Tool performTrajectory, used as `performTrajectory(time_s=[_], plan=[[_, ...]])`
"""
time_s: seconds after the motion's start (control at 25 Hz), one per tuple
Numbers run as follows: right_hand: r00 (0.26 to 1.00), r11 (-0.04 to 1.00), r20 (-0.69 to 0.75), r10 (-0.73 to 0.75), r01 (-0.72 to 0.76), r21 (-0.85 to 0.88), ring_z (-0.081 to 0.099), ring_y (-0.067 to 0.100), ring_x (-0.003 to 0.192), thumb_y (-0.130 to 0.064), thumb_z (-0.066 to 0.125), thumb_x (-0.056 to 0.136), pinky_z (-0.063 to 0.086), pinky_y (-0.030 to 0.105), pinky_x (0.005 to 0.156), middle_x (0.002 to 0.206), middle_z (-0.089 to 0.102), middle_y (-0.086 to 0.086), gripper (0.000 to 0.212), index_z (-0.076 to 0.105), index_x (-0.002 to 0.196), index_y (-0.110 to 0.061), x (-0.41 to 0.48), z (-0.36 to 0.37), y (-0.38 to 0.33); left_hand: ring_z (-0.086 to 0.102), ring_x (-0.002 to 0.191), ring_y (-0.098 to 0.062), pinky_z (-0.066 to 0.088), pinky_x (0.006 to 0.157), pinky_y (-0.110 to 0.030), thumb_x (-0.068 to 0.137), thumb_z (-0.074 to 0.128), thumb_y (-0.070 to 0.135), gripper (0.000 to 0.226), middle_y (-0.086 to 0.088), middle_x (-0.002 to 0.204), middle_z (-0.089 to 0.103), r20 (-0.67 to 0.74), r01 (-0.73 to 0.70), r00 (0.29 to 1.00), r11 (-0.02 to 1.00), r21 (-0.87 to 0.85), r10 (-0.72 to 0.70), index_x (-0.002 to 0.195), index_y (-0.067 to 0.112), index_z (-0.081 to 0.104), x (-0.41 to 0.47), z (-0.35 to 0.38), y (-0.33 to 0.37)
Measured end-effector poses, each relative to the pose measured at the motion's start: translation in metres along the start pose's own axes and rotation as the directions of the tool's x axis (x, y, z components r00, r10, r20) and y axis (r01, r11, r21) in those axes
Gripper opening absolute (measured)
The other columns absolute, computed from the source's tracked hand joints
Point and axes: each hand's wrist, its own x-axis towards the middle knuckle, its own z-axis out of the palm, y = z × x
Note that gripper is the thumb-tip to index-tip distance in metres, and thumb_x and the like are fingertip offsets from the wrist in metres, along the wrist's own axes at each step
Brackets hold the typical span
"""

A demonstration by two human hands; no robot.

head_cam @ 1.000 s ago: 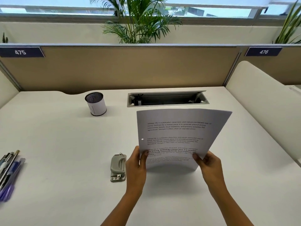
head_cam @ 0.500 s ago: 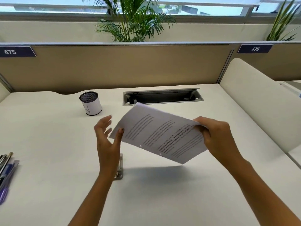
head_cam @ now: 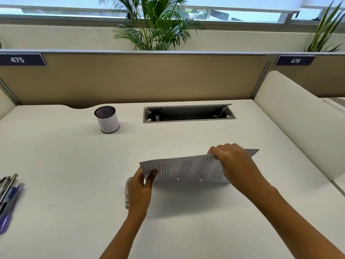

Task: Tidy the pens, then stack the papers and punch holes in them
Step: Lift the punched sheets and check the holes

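Note:
Both hands hold the printed papers above the middle of the desk, turned sideways with the long edge toward me and two punched holes showing near that edge. My left hand pinches the left corner. My right hand grips the far right edge from above. The grey hole punch lies on the desk just behind my left hand, mostly hidden. Several pens lie loose at the left edge of the desk. A mesh pen cup wrapped in white paper stands upright at the back left, with nothing showing above its rim.
An open cable tray is set into the back of the desk. A tan partition closes the far side, and a cream divider rises on the right. Plants stand behind the partition.
The papers went from upright in both hands to turned sideways and lowered. My left hand let go for a moment, then took the left corner again; my right hand shifted along to the far edge.

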Motion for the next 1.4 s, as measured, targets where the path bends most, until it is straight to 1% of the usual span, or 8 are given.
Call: performTrajectory(time_s=[0.2, 0.36, 0.56, 0.68, 0.92, 1.12, 1.28, 1.4], plan=[[0.999, 1.0, -0.038, -0.001, 0.0, -0.01, 0.066, 0.03, 0.074, -0.012, 0.077, 0.072, 0.054, 0.033, 0.069, 0.092, 0.074, 0.013, 0.026, 0.069, 0.097, -0.008, 0.003, -0.005, 0.0, 0.064, 0.08, -0.008, 0.049, 0.063, -0.012, 0.088, 0.063, 0.013, 0.007, 0.009, 0.083, 0.068, -0.016, 0.037, 0.999, 0.997, -0.062, -0.038, 0.095, 0.014, 0.063, -0.003, 0.003, 0.001], [1.0, 1.0, -0.008, -0.021, 0.021, -0.008, 0.063, 0.026, 0.084, -0.016, 0.065, 0.084, 0.048, 0.029, 0.077, 0.101, 0.071, 0.008, 0.021, 0.065, 0.105, -0.012, 0.006, -0.002, -0.001, 0.064, 0.087, -0.007, 0.048, 0.066, -0.005, 0.089, 0.062, 0.009, 0.013, 0.012, 0.09, 0.068, 0.02, 0.022, 1.0, 0.997, -0.077, -0.021, 0.101, 0.014, 0.063, -0.007, 0.004, 0.001], [0.999, 0.999, -0.053, -0.009, 0.01, 0.03, 0.063, 0.027, 0.078, -0.014, 0.067, 0.081, 0.051, 0.031, 0.076, 0.096, 0.072, 0.01, 0.018, 0.067, 0.099, -0.011, 0.007, -0.004, -0.001, 0.065, 0.091, -0.014, 0.054, 0.075, -0.013, 0.09, 0.06, 0.011, 0.018, 0.005, 0.097, 0.07, 0.013, 0.008, 1.0, 0.996, -0.092, -0.007, 0.107, 0.017, 0.064, -0.004, 0.003, -0.002], [0.999, 0.999, -0.047, -0.012, 0.015, 0.048, 0.062, 0.024, 0.081, -0.015, 0.062, 0.086, 0.043, 0.024, 0.076, 0.098, 0.071, 0.007, 0.016, 0.064, 0.102, -0.013, 0.007, 0.001, 0.001, 0.065, 0.091, -0.009, 0.052, 0.068, -0.008, 0.09, 0.06, 0.011, 0.026, 0.015, 0.095, 0.068, 0.049, -0.009, 0.999, 0.994, -0.106, 0.014, 0.097, 0.036, 0.059, -0.008, 0.002, -0.002], [0.995, 0.999, -0.098, -0.009, 0.014, 0.051, 0.061, 0.025, 0.065, -0.005, 0.071, 0.076, 0.052, 0.03, 0.063, 0.081, 0.072, 0.009, 0.015, 0.065, 0.089, -0.011, 0.006, 0.002, -0.002, 0.065, 0.092, -0.013, 0.05, 0.069, -0.006, 0.089, 0.061, 0.012, 0.032, 0.021, 0.095, 0.067, 0.026, -0.037, 0.999, 0.996, -0.082, 0.04, 0.096, 0.044, 0.057, -0.006, 0.001, -0.005], [0.998, 1.0, -0.061, 0.001, 0.0, 0.022, 0.062, 0.024, 0.073, -0.009, 0.064, 0.085, 0.049, 0.027, 0.067, 0.089, 0.072, 0.008, 0.01, 0.066, 0.094, -0.011, 0.002, 0.004, 0.001, 0.061, 0.107, -0.015, 0.052, 0.083, -0.016, 0.086, 0.064, 0.02, 0.03, 0.01, 0.114, 0.065, 0.002, -0.076, 0.997, 0.995, -0.057, 0.076, 0.112, 0.032, 0.056, -0.005, -0.001, -0.003], [0.98, 0.98, -0.183, 0.076, -0.039, 0.197, 0.065, 0.021, 0.064, -0.01, 0.066, 0.084, 0.051, 0.02, 0.059, 0.082, 0.073, 0.008, 0.003, 0.068, 0.086, -0.009, -0.002, -0.012, 0.006, 0.039, 0.128, -0.007, 0.037, 0.097, -0.017, 0.079, 0.068, 0.028, 0.071, 0.009, 0.146, 0.038, -0.095, 0.026, 0.995, 0.983, -0.183, -0.044, 0.14, 0.025, 0.032, 0.001, -0.002, 0.008], [0.939, 0.914, -0.263, 0.222, -0.107, 0.391, 0.058, 0.003, 0.057, -0.009, 0.062, 0.09, 0.042, 0.004, 0.051, 0.075, 0.067, -0.003, 0.006, 0.067, 0.088, -0.011, -0.004, -0.015, 0.009, 0.044, 0.125, -0.009, 0.038, 0.092, -0.019, 0.074, 0.06, 0.045, 0.078, 0.012, 0.14, 0.043, 0.077, 0.144, 0.989, 0.964, -0.225, -0.13, 0.143, 0.03, 0.024, -0.002, 0.006, 0.018]])
